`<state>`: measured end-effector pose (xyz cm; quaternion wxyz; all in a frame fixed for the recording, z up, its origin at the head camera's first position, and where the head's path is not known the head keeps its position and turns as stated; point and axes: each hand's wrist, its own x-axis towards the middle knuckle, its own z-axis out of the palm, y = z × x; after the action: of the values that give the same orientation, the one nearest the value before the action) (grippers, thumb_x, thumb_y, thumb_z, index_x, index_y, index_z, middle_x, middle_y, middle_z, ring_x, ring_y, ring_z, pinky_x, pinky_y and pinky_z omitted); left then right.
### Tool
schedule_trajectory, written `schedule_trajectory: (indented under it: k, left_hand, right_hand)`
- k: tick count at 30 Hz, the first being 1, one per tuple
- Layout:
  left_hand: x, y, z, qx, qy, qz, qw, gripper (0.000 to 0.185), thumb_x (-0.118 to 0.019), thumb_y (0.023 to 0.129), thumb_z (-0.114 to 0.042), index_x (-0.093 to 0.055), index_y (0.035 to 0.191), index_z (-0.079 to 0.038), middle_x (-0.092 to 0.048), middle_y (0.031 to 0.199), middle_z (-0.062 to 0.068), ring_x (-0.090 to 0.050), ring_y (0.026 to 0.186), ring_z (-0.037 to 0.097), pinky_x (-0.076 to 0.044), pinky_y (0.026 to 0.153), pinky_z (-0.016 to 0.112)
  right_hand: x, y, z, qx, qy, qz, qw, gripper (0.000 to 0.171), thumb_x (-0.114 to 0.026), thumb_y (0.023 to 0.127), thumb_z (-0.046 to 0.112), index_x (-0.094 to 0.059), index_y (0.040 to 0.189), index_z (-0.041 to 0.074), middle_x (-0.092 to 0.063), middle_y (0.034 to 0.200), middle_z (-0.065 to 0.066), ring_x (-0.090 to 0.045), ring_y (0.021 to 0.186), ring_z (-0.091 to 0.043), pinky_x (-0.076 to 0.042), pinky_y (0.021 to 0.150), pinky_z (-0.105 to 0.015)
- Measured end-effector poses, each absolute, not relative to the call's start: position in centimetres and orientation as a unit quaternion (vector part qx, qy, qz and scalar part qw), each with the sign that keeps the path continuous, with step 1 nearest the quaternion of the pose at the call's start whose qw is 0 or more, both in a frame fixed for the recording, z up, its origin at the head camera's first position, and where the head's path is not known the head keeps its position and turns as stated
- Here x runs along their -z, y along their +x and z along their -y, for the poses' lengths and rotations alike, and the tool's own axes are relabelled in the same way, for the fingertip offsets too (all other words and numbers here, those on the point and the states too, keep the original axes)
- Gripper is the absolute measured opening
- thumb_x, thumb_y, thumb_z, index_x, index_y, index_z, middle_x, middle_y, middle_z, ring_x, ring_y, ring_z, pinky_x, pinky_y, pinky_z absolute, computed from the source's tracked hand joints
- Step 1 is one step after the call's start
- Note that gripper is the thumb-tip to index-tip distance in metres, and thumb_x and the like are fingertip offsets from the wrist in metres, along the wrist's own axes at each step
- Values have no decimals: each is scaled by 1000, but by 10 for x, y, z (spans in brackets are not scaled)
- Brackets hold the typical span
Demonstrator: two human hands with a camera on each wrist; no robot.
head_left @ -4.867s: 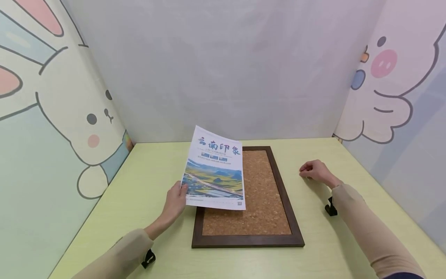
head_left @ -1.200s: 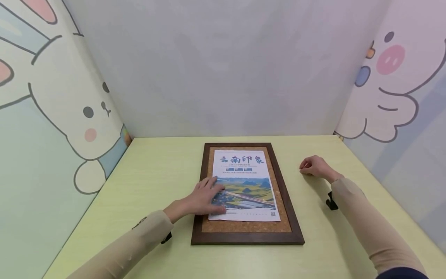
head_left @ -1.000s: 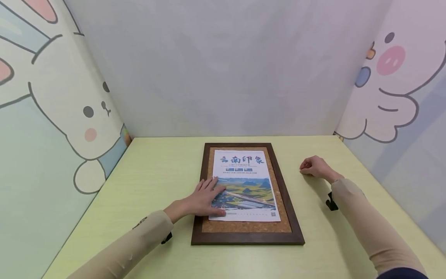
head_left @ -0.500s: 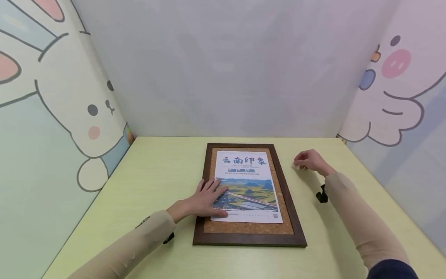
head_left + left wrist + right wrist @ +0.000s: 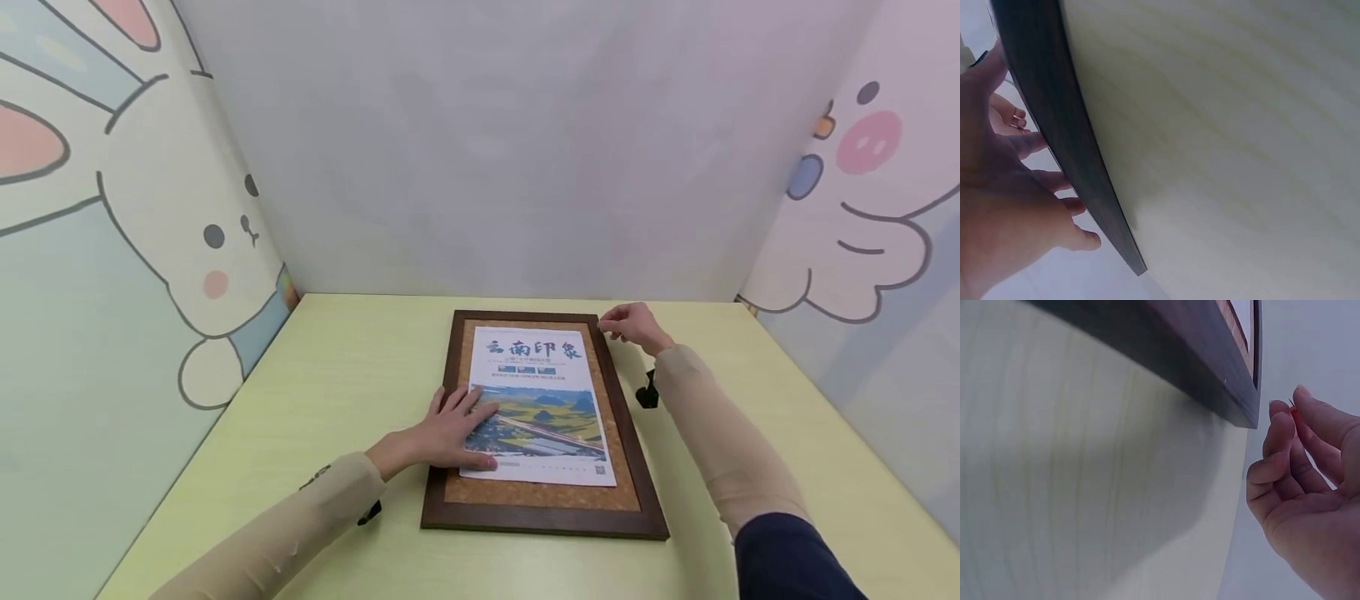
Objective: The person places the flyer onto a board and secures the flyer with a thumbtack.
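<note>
A printed poster (image 5: 534, 362) with a landscape picture lies flat on a cork board (image 5: 543, 497) with a dark brown wooden frame (image 5: 555, 521). My left hand (image 5: 444, 435) rests with spread fingers on the poster's lower left part, across the frame's left side. Over the frame's top right corner hovers my right hand (image 5: 634, 323). Thumb and fingers of that hand pinch a red push pin (image 5: 1295, 413), whose bare metal point shows in the right wrist view. In the head view the pin is hidden or too small to make out.
The board lies on a pale yellow-green table (image 5: 345, 367). A grey backdrop (image 5: 510, 150) rises behind it. Side walls carry a cartoon rabbit (image 5: 172, 250) at left and a white cartoon figure (image 5: 862, 242) at right.
Earlier my left hand held the poster raised above the board; now the poster lies on the cork under that hand. My right hand has moved left, from the bare table to the frame's top right corner.
</note>
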<state>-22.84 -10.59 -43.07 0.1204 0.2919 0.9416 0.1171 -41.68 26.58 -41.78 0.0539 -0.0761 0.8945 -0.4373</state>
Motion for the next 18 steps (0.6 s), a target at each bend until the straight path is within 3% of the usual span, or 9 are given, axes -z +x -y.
schedule_trajectory:
  k: [6,18]
  left_hand:
    - [430,-228,106,-110,287,-944,118,86,-58,83,-67,-30,152,-24,-15,163,13,-6,151,36,-3,115,66]
    - [430,-227,103,-108,289,-944,118,86,-59,83,-65,-31,152,-22,-15,162,14,-7,151,37,-4,115,65]
  right_hand:
    - [420,-430,-237,458,-72,-885,41,28,-62,95,22,-65,108,-3,-62,99,-25,-56,73,-28,-46,65,-34]
    - [428,-443,-190,441,-55,-895,38,27,-65,93,24,-67,107,1,-63,103,-17,-56,86,-29,-47,73,-31]
